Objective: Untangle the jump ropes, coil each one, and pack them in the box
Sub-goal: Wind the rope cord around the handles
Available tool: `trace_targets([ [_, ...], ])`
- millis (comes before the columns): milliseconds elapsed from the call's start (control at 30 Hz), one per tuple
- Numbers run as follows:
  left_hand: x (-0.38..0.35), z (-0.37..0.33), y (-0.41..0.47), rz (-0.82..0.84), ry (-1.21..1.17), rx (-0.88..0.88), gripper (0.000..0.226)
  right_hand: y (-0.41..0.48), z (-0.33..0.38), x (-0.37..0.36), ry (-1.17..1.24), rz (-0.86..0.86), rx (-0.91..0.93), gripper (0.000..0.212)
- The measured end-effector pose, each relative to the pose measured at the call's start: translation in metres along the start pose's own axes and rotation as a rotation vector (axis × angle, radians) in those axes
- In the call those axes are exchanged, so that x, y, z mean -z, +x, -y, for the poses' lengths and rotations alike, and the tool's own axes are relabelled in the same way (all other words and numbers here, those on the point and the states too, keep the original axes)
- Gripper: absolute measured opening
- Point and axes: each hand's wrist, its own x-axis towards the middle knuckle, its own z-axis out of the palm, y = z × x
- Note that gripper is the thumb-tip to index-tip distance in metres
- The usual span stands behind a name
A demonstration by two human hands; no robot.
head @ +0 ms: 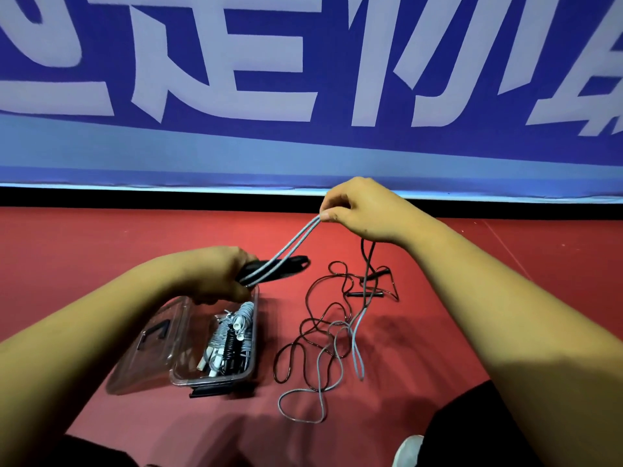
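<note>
**A:** Head view: which step am I on?

**B:** Coiling the grey rope (286,246), I'd say. My left hand (215,274), at eight o'clock from centre, grips a pair of black handles (293,264) along with two strands of that rope. My right hand (364,210), at two o'clock, pinches the same doubled strands between thumb and fingers. So the hands are apart, with the strands drawn straight between them.

**A:** And the rest of the rope?

**B:** It drops from my right hand to the floor (438,298) at six o'clock. There its loops cross a dark rope (307,298), whose own handles (365,293) lie beyond. I can't tell whether the two are truly knotted.

**A:** The box?

**B:** The clear box (251,375) sits open at seven o'clock, just under my left hand. Its lid (151,338) is swung out to nine o'clock of it, and coiled ropes (232,335) are already inside.

**A:** Next move?

**B:** My guess is to carry the pinched loop back to the handles. Then I'd lift the grey slack clear of the dark rope before each wrap, or the tangle will drag along.
</note>
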Motion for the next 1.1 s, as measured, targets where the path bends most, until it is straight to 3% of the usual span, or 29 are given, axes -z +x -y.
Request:
trace_targets([
  [100,-0.003,-0.009,-0.006,0.022,-0.048,-0.196,0.019,0.003,-0.004,-0.003,0.085,-0.081,0.003,0.013],
  [233,0.008,-0.025,-0.022,-0.251,-0.11,-0.374,0.019,0.007,-0.008,-0.019,0.202,-0.113,-0.005,0.016],
  [400,0.027,-0.016,-0.016,-0.51,-0.842,-0.208,0.037,0.004,0.003,-0.053,0.695,0.261,-0.193,0.031],
  [500,0.037,0.009,-0.005,-0.668,-0.905,-0.044,0.024,0.0,0.014,-0.075,0.828,0.345,-0.262,0.029],
  [600,0.041,0.034,0.004,-0.756,-0.902,0.105,0.025,-0.005,0.033,-0.084,0.757,0.352,-0.3,0.025],
  [700,0.035,0.046,0.017,-0.795,-0.734,0.225,0.019,-0.007,0.059,-0.082,0.59,0.346,-0.203,0.026],
  [833,0.024,0.05,0.032,-0.787,-0.415,0.285,0.009,-0.012,0.08,-0.076,0.221,0.297,0.058,0.03],
  [933,0.015,0.048,0.034,-0.744,-0.034,0.301,0.026,-0.012,0.08,-0.072,0.186,0.257,0.132,0.032],
  [1000,0.005,0.043,0.031,-0.643,0.252,0.297,0.044,-0.007,0.077,-0.065,0.18,0.197,0.12,0.028],
  [1100,-0.014,0.022,0.027,-0.4,0.531,0.197,0.031,0.003,0.065,-0.051,0.162,0.069,0.073,0.025],
])
